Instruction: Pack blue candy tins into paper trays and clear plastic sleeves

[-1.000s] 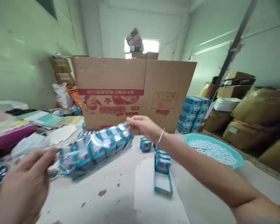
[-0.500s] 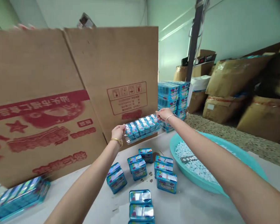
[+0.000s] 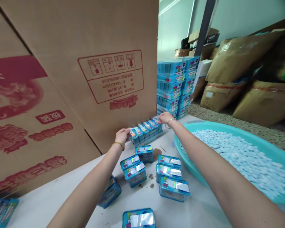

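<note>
head | left hand (image 3: 121, 136), right hand (image 3: 165, 118) on wrapped tins (image 3: 145, 132) | tin (image 3: 139, 219) cut off

White tabletop (image 3: 199, 205) here, brown stains near the middle (image 3: 151, 181). Loose blue tins (image 3: 136, 174) all over it, approx. eight, foil strips across the lids. Teal plastic basin (image 3: 218, 126) sits on the right, big cardboard carton (image 3: 114, 95) stands along the back, blue box stack (image 3: 168, 85) just beside it.
</note>
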The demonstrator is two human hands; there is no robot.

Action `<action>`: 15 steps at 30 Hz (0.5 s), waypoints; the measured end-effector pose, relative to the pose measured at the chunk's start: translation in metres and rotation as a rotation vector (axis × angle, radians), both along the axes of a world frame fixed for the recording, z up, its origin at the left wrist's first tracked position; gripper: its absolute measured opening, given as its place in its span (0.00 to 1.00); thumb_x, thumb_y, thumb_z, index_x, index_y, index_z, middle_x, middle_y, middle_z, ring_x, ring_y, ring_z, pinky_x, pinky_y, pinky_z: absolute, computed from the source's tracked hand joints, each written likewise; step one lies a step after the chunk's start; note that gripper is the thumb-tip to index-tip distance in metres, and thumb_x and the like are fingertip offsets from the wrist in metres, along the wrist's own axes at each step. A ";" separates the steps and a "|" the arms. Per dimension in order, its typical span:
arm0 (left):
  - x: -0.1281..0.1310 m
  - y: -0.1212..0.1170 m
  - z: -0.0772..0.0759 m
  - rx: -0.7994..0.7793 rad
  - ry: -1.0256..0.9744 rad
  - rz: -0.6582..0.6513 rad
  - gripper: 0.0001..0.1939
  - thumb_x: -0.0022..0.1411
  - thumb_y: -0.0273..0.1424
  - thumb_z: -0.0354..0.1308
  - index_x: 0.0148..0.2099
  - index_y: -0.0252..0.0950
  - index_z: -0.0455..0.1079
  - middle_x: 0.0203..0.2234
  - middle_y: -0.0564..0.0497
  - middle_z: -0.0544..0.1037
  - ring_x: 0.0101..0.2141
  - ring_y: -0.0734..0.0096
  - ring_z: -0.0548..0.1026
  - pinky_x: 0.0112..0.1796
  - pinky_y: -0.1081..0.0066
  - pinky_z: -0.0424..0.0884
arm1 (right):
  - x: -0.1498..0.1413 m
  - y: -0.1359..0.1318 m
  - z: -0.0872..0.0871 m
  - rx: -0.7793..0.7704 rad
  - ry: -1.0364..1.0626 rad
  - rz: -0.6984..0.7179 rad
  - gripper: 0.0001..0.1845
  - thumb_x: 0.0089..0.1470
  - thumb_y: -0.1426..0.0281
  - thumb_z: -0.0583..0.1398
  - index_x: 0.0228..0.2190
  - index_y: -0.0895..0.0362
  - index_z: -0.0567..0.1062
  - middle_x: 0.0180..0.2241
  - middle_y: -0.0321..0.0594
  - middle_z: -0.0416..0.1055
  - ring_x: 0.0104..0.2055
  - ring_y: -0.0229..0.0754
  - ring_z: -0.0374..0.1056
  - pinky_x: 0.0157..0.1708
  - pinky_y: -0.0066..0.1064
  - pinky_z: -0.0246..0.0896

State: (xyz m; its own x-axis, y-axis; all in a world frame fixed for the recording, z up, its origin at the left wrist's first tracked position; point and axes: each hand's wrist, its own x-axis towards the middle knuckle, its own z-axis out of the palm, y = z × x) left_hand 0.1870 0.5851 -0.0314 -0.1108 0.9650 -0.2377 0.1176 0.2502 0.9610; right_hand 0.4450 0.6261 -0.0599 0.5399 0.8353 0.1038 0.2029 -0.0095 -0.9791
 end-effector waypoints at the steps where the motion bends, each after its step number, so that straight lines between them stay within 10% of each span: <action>1: -0.004 -0.002 0.000 -0.018 0.029 -0.016 0.16 0.39 0.36 0.68 0.25 0.33 0.65 0.18 0.55 0.70 0.19 0.81 0.64 0.23 0.76 0.60 | 0.002 -0.002 0.003 -0.040 -0.015 0.019 0.12 0.60 0.64 0.59 0.38 0.61 0.72 0.35 0.38 0.72 0.33 0.36 0.69 0.33 0.32 0.69; 8: -0.063 -0.055 0.048 0.066 0.168 -0.027 0.18 0.36 0.38 0.70 0.28 0.34 0.69 0.21 0.52 0.73 0.23 0.75 0.67 0.23 0.76 0.59 | 0.013 -0.061 0.064 -0.002 -0.167 0.022 0.10 0.41 0.70 0.69 0.28 0.60 0.75 0.30 0.42 0.74 0.36 0.46 0.71 0.37 0.33 0.63; 15: -0.200 -0.231 0.113 0.155 0.472 0.006 0.27 0.40 0.54 0.64 0.33 0.35 0.74 0.24 0.49 0.74 0.27 0.69 0.69 0.28 0.73 0.64 | -0.002 -0.261 0.133 0.280 -0.366 0.304 0.25 0.48 0.46 0.58 0.40 0.47 0.77 0.39 0.42 0.76 0.35 0.46 0.72 0.33 0.38 0.66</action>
